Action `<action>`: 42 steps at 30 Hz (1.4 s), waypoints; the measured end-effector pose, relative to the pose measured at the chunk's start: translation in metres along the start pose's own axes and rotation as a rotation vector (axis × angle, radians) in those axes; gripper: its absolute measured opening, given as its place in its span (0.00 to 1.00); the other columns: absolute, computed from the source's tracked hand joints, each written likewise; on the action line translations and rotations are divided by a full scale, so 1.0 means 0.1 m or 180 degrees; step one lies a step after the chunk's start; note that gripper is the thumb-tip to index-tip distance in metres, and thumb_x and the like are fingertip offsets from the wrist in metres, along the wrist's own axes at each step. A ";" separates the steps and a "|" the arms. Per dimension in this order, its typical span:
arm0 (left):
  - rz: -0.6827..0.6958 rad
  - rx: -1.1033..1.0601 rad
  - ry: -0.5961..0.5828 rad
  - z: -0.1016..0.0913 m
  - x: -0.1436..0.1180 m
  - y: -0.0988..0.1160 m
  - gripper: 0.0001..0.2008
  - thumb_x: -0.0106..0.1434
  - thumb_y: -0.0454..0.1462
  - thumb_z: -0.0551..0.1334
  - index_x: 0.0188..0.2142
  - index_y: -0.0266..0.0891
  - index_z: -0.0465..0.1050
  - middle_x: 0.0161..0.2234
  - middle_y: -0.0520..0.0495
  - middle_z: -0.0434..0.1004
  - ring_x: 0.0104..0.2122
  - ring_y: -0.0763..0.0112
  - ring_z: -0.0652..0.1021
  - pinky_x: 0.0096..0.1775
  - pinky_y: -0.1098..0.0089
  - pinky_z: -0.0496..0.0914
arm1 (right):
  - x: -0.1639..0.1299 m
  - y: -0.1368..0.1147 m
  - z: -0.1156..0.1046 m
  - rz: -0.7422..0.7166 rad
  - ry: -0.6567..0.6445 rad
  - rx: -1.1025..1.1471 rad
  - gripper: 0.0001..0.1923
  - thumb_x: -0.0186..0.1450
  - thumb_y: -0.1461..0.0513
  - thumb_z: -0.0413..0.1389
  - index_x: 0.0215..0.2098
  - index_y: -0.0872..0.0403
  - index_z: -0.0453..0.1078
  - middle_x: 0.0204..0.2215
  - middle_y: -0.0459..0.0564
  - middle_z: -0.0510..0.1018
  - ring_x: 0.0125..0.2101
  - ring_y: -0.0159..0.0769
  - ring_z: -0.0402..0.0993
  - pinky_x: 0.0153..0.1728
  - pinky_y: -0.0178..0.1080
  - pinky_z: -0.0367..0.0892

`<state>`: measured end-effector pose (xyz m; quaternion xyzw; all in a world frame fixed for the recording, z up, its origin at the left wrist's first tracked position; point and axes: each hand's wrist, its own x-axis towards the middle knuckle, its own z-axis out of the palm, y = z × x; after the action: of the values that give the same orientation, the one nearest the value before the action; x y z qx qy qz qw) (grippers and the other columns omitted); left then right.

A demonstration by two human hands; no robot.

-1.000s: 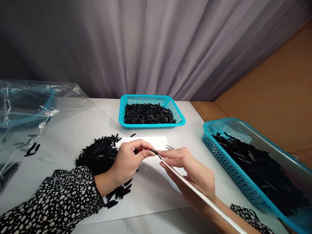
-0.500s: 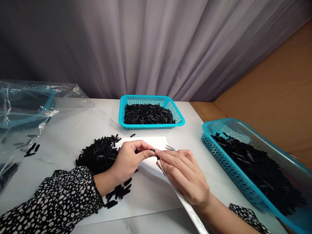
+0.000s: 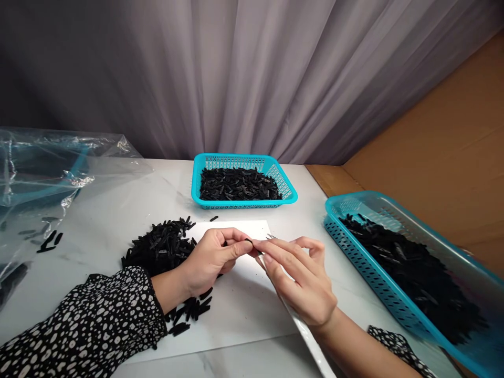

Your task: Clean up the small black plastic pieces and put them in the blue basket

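My left hand [image 3: 212, 257] is closed in a pinch on a small dark sliver-like piece [image 3: 249, 241]. Fingertip to fingertip with it, my right hand [image 3: 295, 273] grips the end of a long, shiny white strip [image 3: 305, 336], which runs down toward the bottom edge. A dark bit shows at the strip's upper end. Pointed metal tips [image 3: 271, 237], perhaps of scissors, stick out behind the right fingers; the rest of that tool is hidden. Beside my left wrist a heap of black slivers [image 3: 161, 247] lies partly on a white sheet [image 3: 244, 315].
A blue basket [image 3: 244, 204] of black slivers stands at the back. Another blue basket [image 3: 354, 252], also filled with black pieces, sits at the right by a cardboard panel [image 3: 444, 136]. Clear plastic [image 3: 98, 163] covers the left side. A grey curtain [image 3: 220, 79] hangs behind.
Both hands stay together over the sheet. The right hand's fingers have shifted slightly along the white strip, and the left fingertips have moved a little to the right.
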<state>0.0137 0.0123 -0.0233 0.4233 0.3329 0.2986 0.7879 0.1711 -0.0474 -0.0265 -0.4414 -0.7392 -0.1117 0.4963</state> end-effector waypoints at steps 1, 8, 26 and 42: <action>0.0029 0.0009 -0.0006 0.00 0.00 0.00 0.19 0.50 0.47 0.74 0.29 0.35 0.74 0.20 0.55 0.71 0.14 0.87 0.52 0.17 0.75 0.41 | -0.01 0.00 0.01 0.0001 0.0034 -0.0004 0.14 0.64 0.73 0.54 0.38 0.47 0.68 0.32 0.42 0.86 0.28 0.38 0.83 0.32 0.45 0.60; 0.0128 0.0027 -0.0047 0.00 0.00 -0.01 0.17 0.52 0.45 0.73 0.29 0.35 0.74 0.23 0.53 0.76 0.13 0.88 0.53 0.17 0.75 0.41 | -0.03 0.03 0.01 -0.0140 0.0048 -0.0070 0.15 0.63 0.75 0.55 0.38 0.47 0.67 0.33 0.43 0.87 0.29 0.39 0.83 0.34 0.44 0.60; 0.0663 0.0875 0.0249 -0.02 0.00 -0.04 0.08 0.57 0.40 0.69 0.30 0.36 0.77 0.27 0.49 0.81 0.16 0.83 0.59 0.21 0.74 0.51 | -0.12 -0.08 0.03 0.1826 0.0004 0.1684 0.08 0.68 0.67 0.57 0.32 0.50 0.69 0.37 0.46 0.85 0.38 0.38 0.82 0.38 0.41 0.74; -0.0196 -0.1097 0.0637 -0.12 0.11 -0.02 0.08 0.65 0.25 0.55 0.39 0.32 0.72 0.28 0.47 0.72 0.20 0.81 0.65 0.22 0.79 0.58 | 0.09 0.97 -0.91 0.2011 -0.0166 -0.1934 0.17 0.66 0.50 0.49 0.24 0.49 0.62 0.19 0.48 0.69 0.22 0.41 0.67 0.22 0.39 0.56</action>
<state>0.0111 0.0251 -0.0332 0.2400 0.3663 0.3675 0.8205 0.3020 -0.0410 -0.0013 -0.7744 -0.5138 -0.1557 0.3349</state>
